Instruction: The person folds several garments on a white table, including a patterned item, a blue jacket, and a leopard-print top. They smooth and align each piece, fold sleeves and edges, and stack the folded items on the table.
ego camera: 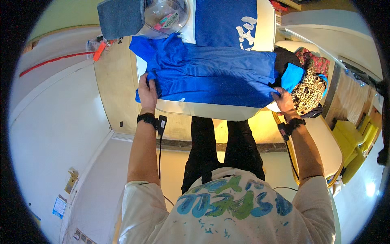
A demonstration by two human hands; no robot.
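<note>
A blue garment (210,79) lies spread sideways across a white table (210,110), wrinkled and bunched at its upper left. My left hand (147,91) grips its left edge, with some fabric gathered between thumb and fingers. At the opposite end, my right hand (283,99) pinches the lower right corner. The garment's lower edge runs nearly straight between both hands, close to the table's near edge. Just beyond it rests a folded dark blue cloth (219,24) with a white print. Both wrists wear black straps with small devices on cables.
Behind the garment stands a clear plastic container (166,18) holding small packaged items, beside a folded grey-blue cloth (120,18). Heaped clothes, including a leopard-print piece (309,91), sit to the right. A padded chair (320,143) stands at near right, and a white door (61,122) at left.
</note>
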